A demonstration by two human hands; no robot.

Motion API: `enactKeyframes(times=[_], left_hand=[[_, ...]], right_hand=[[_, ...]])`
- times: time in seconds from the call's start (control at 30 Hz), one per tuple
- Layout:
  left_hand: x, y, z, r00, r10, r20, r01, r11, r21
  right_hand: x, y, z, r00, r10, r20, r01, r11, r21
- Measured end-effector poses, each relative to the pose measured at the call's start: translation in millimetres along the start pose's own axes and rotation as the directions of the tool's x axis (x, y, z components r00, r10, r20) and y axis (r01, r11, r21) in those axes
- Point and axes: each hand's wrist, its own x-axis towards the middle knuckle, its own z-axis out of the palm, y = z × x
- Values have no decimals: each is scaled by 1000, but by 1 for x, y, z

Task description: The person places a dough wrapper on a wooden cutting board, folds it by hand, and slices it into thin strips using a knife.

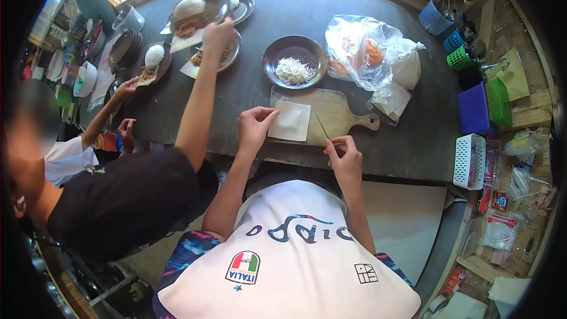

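Observation:
A flat white square sheet (290, 121), like a spring roll wrapper, lies on the wooden cutting board (336, 112). My left hand (255, 125) is closed in a pinch at the sheet's upper left edge. My right hand (344, 156) is closed around the end of a thin, dark, stick-like tool (319, 123); whether it is a knife seen edge-on I cannot tell. The tool's far end points up and left, beside the sheet's right edge. Just beyond the board stands a dark round plate (276, 52) with a heap of pale, thin shreds (295, 71), like bean sprouts.
A clear plastic bag (363, 47) with orange food sits right of the plate. At left, a co-worker in black (130, 201) reaches over plates of rice (190, 9); another person in white (74, 156) touches a plate. Baskets (469, 161) and packets line the right wall.

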Motion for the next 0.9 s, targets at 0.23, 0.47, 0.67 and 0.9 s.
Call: enactKeyframes(times=[0.23,0.47,0.67,0.9], left_hand=[[-3,8,1,997,74,34,-73,997,-38],[-5,26,3,987,118,113,-122,992,35],[6,34,6,971,179,161,-188,981,43],[3,19,18,951,233,205,-217,971,-98]], right_hand=[[-3,1,3,979,30,202,-93,946,310],[3,-6,1,979,52,195,-97,969,228],[3,-2,1,989,4,145,-21,993,117],[2,2,4,999,-35,20,34,999,41]])
